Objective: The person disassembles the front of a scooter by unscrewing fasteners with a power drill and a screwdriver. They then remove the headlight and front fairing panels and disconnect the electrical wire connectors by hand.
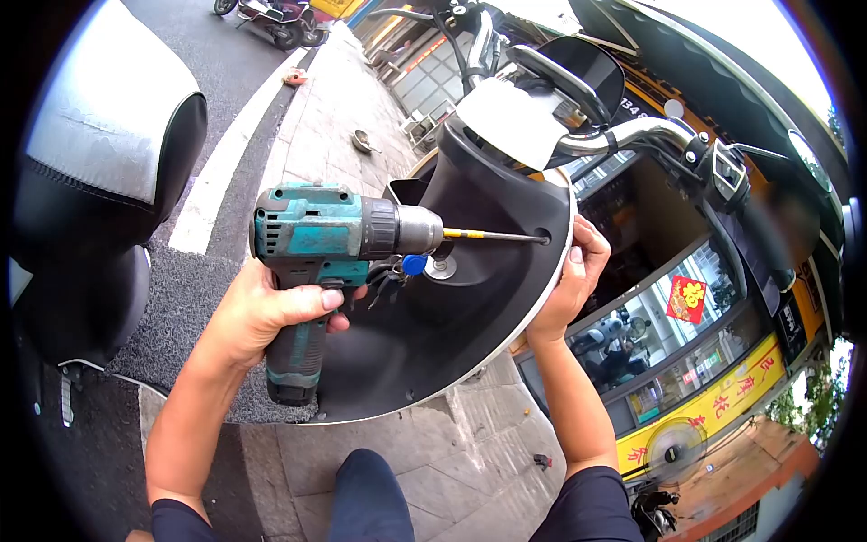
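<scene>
My left hand (262, 312) is wrapped around the handle of a teal and black cordless drill (312, 230). A long bit (492, 235) with a yellow band runs from its chuck to a recessed hole in the black inner leg shield (388, 334) of a scooter. Whether the tip sits in a screw is hidden. On the panel's pale-trimmed outer edge, my right hand (571, 280) is closed, thumb on the near side and fingers around the rim. Keys with a blue tag (414, 265) hang by the ignition lock (441, 268), just below the bit.
Above the panel are the chrome handlebar (632, 135) and a white cover (510, 122). The scooter's seat (108, 117) is at the left, with a grey floor mat (199, 334) below. A shopfront with a yellow sign (704, 406) and a fan (677, 447) stand at the right.
</scene>
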The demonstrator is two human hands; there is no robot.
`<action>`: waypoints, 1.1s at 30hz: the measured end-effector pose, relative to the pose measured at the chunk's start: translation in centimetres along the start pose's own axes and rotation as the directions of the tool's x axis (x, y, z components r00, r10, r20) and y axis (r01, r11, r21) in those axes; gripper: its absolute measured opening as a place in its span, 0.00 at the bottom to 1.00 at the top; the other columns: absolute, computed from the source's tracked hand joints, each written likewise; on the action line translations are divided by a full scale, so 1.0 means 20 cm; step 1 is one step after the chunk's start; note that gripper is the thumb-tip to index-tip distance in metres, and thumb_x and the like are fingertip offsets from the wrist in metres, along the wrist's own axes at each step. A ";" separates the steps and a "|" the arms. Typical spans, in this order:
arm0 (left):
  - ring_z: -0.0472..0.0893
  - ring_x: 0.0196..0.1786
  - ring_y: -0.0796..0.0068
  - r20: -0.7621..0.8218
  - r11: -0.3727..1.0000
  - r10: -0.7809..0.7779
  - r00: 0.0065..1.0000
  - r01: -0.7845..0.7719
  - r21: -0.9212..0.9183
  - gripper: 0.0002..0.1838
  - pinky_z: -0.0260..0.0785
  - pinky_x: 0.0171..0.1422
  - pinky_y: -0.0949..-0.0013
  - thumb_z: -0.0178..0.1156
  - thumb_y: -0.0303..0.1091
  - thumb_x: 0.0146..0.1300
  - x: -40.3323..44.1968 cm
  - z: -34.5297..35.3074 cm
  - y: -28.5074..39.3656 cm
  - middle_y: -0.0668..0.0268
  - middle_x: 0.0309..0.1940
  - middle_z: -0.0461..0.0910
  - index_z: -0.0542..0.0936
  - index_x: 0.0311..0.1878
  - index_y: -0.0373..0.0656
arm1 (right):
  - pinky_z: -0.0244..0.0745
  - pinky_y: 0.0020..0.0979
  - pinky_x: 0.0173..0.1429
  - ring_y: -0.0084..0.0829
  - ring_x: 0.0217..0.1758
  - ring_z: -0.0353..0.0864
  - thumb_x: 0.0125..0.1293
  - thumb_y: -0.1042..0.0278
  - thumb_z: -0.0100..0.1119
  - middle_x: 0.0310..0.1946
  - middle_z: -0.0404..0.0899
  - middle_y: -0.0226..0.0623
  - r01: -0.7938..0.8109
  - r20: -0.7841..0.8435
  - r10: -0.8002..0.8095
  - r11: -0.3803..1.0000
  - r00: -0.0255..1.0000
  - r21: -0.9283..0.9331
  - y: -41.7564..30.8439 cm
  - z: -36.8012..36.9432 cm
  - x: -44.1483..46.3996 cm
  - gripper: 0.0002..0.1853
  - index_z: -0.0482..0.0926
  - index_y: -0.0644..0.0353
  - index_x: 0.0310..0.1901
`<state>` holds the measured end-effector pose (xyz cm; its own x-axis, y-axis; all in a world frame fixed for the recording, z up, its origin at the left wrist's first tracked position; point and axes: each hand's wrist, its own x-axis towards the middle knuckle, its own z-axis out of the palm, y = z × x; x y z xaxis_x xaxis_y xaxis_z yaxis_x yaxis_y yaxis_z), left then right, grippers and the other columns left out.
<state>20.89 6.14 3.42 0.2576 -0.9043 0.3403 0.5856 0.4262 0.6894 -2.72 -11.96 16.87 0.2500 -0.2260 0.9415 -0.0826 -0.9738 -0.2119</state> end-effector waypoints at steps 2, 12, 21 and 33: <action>0.84 0.35 0.71 0.002 1.000 -0.023 1.000 0.023 0.006 0.28 0.82 0.40 0.68 0.71 0.32 0.49 0.01 -0.02 0.02 0.55 0.39 0.83 0.76 0.54 0.33 | 0.53 0.38 0.72 0.36 0.63 0.66 0.63 0.67 0.44 0.55 0.68 0.47 0.001 0.004 -0.001 1.000 1.000 0.003 0.00 0.00 0.00 0.16 0.69 0.67 0.49; 0.82 0.28 0.75 0.246 0.841 0.105 0.964 -0.218 0.495 0.29 0.79 0.34 0.72 0.70 0.38 0.46 0.21 0.04 0.51 0.56 0.34 0.84 0.78 0.53 0.34 | 0.54 0.38 0.72 0.36 0.63 0.66 0.64 0.69 0.44 0.54 0.69 0.46 -0.027 -0.001 0.027 0.999 1.000 0.034 0.00 0.00 -0.02 0.14 0.69 0.66 0.49; 0.79 0.25 0.77 0.213 0.814 0.120 0.970 -0.219 0.538 0.26 0.76 0.32 0.74 0.70 0.41 0.44 0.20 0.06 0.54 0.61 0.30 0.82 0.80 0.46 0.35 | 0.54 0.37 0.72 0.36 0.63 0.66 0.65 0.71 0.43 0.54 0.69 0.46 -0.018 -0.003 0.018 0.999 1.000 0.027 0.00 0.00 -0.01 0.12 0.68 0.66 0.48; 0.80 0.28 0.76 0.244 0.879 0.157 0.957 -0.248 0.407 0.26 0.78 0.35 0.72 0.68 0.35 0.46 0.12 0.01 0.48 0.56 0.35 0.84 0.79 0.49 0.33 | 0.57 0.36 0.70 0.35 0.60 0.67 0.66 0.74 0.43 0.52 0.69 0.45 0.025 -0.001 -0.025 0.999 1.000 0.022 0.00 0.00 -0.01 0.11 0.69 0.66 0.48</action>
<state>27.02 8.08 10.97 0.1513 -0.7930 0.5901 0.1381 0.6081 0.7818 -2.66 -11.85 16.70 0.2505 -0.2020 0.9468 -0.0547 -0.9794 -0.1945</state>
